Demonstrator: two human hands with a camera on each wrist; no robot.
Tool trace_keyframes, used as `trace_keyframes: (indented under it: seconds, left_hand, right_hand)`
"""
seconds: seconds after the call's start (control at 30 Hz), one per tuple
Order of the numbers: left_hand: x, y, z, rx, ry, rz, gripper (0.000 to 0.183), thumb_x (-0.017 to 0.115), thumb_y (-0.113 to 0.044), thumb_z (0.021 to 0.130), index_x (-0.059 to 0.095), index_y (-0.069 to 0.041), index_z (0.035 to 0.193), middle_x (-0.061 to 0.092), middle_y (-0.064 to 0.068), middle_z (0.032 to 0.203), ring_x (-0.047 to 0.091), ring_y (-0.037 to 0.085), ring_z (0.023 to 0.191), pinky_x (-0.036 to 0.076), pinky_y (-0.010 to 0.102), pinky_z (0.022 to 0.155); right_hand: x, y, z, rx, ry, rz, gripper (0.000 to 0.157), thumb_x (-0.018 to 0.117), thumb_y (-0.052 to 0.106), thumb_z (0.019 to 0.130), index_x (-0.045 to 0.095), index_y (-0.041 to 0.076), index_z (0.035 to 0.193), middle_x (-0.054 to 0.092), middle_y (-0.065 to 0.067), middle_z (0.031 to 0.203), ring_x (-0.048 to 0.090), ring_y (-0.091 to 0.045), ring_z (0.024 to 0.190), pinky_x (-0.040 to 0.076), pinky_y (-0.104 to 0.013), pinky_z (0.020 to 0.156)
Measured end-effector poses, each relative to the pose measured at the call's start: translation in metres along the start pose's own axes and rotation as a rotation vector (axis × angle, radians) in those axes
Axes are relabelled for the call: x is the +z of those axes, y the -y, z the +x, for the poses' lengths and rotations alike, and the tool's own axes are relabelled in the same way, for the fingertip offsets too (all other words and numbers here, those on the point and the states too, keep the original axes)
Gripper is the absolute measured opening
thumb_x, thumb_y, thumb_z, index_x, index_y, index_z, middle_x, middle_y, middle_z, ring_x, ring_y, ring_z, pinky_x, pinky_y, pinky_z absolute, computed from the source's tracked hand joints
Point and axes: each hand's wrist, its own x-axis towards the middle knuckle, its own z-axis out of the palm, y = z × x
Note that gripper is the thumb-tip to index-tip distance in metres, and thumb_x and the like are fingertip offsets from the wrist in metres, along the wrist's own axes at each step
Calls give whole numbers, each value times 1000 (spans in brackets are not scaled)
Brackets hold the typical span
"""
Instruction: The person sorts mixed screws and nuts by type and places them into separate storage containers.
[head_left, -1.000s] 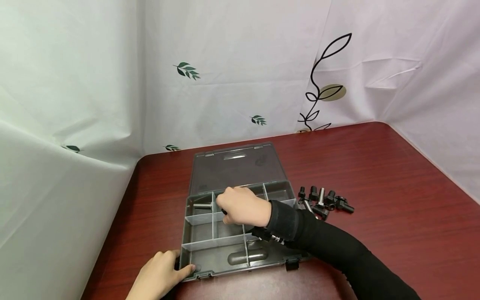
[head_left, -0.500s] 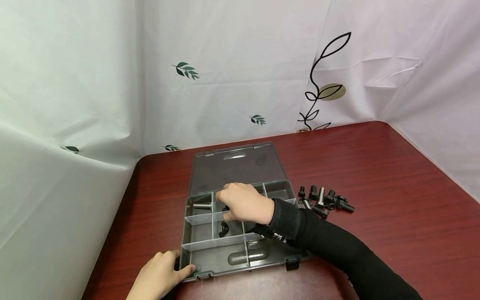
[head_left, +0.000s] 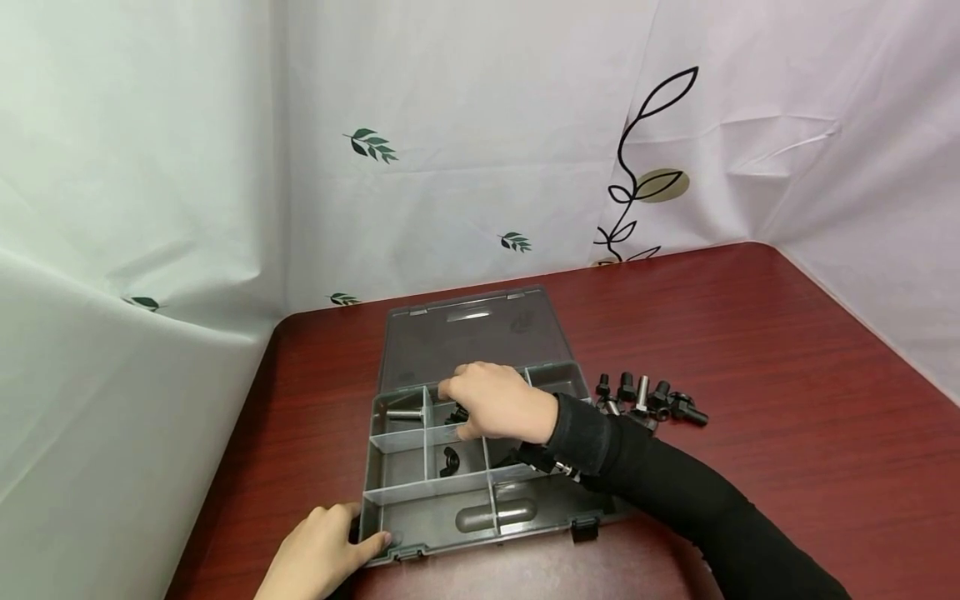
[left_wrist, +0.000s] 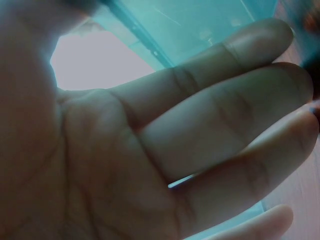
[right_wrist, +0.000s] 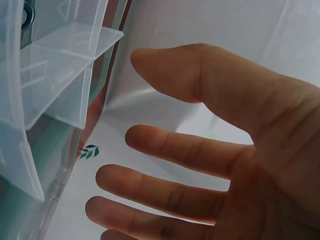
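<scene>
A grey compartment box [head_left: 431, 552] lies on the table, its translucent lid [head_left: 472, 333] folded open behind it. Over the back-middle compartment hovers my right hand [head_left: 498, 402], fingers spread and holding nothing. Small black hardware [head_left: 457, 412] lies in that compartment, partly covered by the hand. One small black curved piece [head_left: 450, 461] sits in the compartment in front, and a silver bolt [head_left: 405, 414] lies in the back-left one. My left hand [head_left: 318, 546] rests at the box's front-left corner, thumb on the rim; its fingers look fairly straight in the left wrist view.
Right of the box lies a loose pile of black and silver bolts [head_left: 651, 404], partly behind the right sleeve [head_left: 675, 479]. White dividers [head_left: 427, 485] stand up inside the box. White patterned cloth [head_left: 465, 167] hangs around the red-brown table [head_left: 750, 350].
My right hand has shifted slightly right and its fingers have loosened. The black curved piece has come into view in the middle compartment. My left hand stays at the corner.
</scene>
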Motion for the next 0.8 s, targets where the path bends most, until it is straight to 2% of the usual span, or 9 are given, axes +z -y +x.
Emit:
trace_keyframes:
  seconds: [0.2, 0.53, 0.8]
  left_hand:
    - [1, 1, 0, 20, -21, 9, 34, 73, -46, 71, 55, -18, 70, 42, -4, 54, 40, 15, 54, 36, 36, 53]
    - [1, 2, 0, 23, -21, 10, 34, 73, -46, 71, 55, -17, 70, 42, -4, 53, 40, 15, 54, 36, 36, 53]
    - [1, 1, 0, 25, -23, 8, 34, 73, -46, 71, 55, -17, 69, 41, -3, 53, 40, 15, 53, 36, 36, 52]
  right_hand:
    - [-5, -15, -6, 29, -6, 34, 39, 72, 21, 76, 62, 14, 113, 59, -4, 99, 56, -18, 86, 43, -28, 61]
    - [-11, -39, -14, 117, -1, 8, 46, 71, 22, 75, 60, 11, 118, 60, -7, 103, 57, -22, 91, 45, -34, 65]
    - [-12, -62, -25, 193, 4, -4, 48, 73, 26, 75, 60, 11, 118, 60, -8, 105, 58, -23, 93, 46, -34, 65]
